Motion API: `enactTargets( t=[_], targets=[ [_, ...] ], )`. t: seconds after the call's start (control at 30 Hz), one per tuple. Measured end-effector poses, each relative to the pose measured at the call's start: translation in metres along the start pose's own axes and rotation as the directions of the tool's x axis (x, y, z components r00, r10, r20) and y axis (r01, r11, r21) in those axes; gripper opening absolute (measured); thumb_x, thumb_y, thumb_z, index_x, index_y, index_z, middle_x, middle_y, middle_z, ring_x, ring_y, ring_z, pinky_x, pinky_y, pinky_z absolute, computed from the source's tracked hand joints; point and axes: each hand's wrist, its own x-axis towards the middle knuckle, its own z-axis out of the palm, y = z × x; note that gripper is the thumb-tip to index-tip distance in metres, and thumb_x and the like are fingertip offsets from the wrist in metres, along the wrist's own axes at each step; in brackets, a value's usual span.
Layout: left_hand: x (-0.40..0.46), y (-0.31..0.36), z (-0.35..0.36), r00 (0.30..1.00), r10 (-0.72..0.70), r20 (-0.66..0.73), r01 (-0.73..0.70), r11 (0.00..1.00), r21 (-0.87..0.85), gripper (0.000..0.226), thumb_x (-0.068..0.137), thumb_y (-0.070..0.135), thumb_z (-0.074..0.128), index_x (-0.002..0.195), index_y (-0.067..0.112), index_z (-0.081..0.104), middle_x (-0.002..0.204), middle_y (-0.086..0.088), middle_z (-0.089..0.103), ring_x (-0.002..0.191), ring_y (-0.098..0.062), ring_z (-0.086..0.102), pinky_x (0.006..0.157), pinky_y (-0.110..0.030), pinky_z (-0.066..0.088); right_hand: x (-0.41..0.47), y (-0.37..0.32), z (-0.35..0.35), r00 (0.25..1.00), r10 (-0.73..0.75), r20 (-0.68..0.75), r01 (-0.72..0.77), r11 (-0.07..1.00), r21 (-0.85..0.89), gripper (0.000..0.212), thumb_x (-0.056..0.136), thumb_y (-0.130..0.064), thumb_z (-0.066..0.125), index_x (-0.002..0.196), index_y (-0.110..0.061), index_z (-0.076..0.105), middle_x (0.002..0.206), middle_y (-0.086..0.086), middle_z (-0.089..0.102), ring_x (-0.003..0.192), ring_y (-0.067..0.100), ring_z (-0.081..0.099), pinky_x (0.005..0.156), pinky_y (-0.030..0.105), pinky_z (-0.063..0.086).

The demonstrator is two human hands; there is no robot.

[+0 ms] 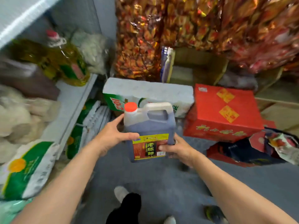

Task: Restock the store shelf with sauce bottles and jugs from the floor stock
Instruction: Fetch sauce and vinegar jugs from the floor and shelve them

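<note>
- Both hands held a dark vinegar jug (149,131) upright above the floor, centre of view.
- Left hand (111,135) gripped its left side, thumb across the front.
- Right hand (176,150) pinched the lower right corner.
- A shelf (72,97) stood at left.

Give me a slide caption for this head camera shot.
Both hands hold a dark vinegar jug beside the store shelf.

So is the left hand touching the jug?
Touching. The head view shows the left hand with its thumb across the jug front and fingers round its side.
</note>
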Motion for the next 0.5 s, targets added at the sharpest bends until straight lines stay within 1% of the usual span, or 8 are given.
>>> enactTargets(
  t=[0.07,0.13,0.17,0.2,0.27,0.33,0.4,0.5],
  targets=[
    [-0.004,0.032,-0.042,0.997,0.055,-0.062,-0.057,0.998,-0.017,0.087,0.058,0.025,0.094,0.135,0.032,0.056,0.118,0.008,0.072,0.11,-0.011,0.067,0.078,-0.034,0.059,0.024,-0.053,0.03,0.996,-0.08,0.043,0.082,0.995,-0.049,0.06,0.069,-0.013,0.08,0.124,-0.02,0.057,0.097,-0.005,0.075,0.077,0.006,0.072,0.052,0.019,0.051],
    [-0.01,0.062,-0.086,0.982,0.13,-0.138,-0.136,0.99,-0.028,0.071,0.066,0.012,0.086,0.13,0.028,0.059,0.109,0.008,0.075,0.097,-0.007,0.069,0.064,-0.023,0.054,0.052,-0.102,0.061,0.988,-0.136,0.076,0.144,0.985,-0.099,0.062,0.07,-0.014,0.081,0.127,-0.016,0.058,0.107,0.001,0.076,0.089,0.014,0.073,0.06,0.023,0.055],
    [-0.012,0.077,-0.107,0.972,0.16,-0.171,-0.166,0.986,-0.024,0.066,0.07,0.006,0.084,0.128,0.026,0.06,0.106,0.009,0.075,0.093,-0.004,0.07,0.061,-0.02,0.053,0.065,-0.126,0.078,0.982,-0.163,0.096,0.174,0.977,-0.121,0.063,0.07,-0.015,0.082,0.129,-0.016,0.058,0.112,0.004,0.075,0.096,0.019,0.073,0.065,0.026,0.056],
    [-0.017,0.093,-0.127,0.961,0.187,-0.204,-0.194,0.981,-0.016,0.065,0.072,0.002,0.082,0.128,0.025,0.06,0.105,0.009,0.075,0.091,-0.001,0.07,0.062,-0.018,0.053,0.077,-0.148,0.094,0.976,-0.18,0.122,0.197,0.97,-0.141,0.063,0.071,-0.016,0.082,0.13,-0.016,0.058,0.115,0.005,0.075,0.099,0.023,0.072,0.069,0.03,0.058],
    [-0.026,0.122,-0.166,0.926,0.247,-0.286,-0.248,0.968,0.034,0.066,0.07,0.007,0.085,0.128,0.028,0.061,0.108,0.011,0.074,0.094,-0.001,0.069,0.066,-0.019,0.054,0.099,-0.192,0.125,0.958,-0.225,0.178,0.255,0.953,-0.164,0.062,0.071,-0.021,0.083,0.129,-0.016,0.06,0.115,0.005,0.075,0.101,0.025,0.072,0.075,0.039,0.059],
    [-0.037,0.149,-0.198,0.888,0.291,-0.357,-0.279,0.957,0.086,0.066,0.068,0.016,0.088,0.127,0.031,0.061,0.11,0.012,0.074,0.098,-0.003,0.07,0.068,-0.021,0.055,0.115,-0.234,0.153,0.932,-0.283,0.228,0.325,0.929,-0.178,0.061,0.071,-0.021,0.081,0.128,-0.017,0.06,0.112,0.002,0.075,0.099,0.023,0.072,0.073,0.038,0.058],
    [-0.046,0.171,-0.227,0.838,0.331,-0.434,-0.309,0.943,0.123,0.06,0.068,0.017,0.088,0.121,0.03,0.063,0.107,0.012,0.074,0.095,-0.002,0.07,0.064,-0.018,0.054,0.131,-0.274,0.175,0.888,-0.335,0.315,0.402,0.898,-0.18,0.058,0.074,-0.02,0.078,0.129,-0.019,0.059,0.113,0.002,0.075,0.099,0.023,0.073,0.072,0.036,0.058],
    [-0.053,0.195,-0.261,0.756,0.359,-0.547,-0.325,0.932,0.163,0.064,0.063,0.021,0.093,0.119,0.028,0.063,0.107,0.011,0.073,0.095,-0.004,0.071,0.071,-0.023,0.056,0.158,-0.324,0.204,0.817,-0.389,0.424,0.491,0.856,-0.16,0.058,0.079,-0.02,0.078,0.133,-0.016,0.056,0.123,0.009,0.071,0.11,0.034,0.069,0.087,0.05,0.058]
  ],
)
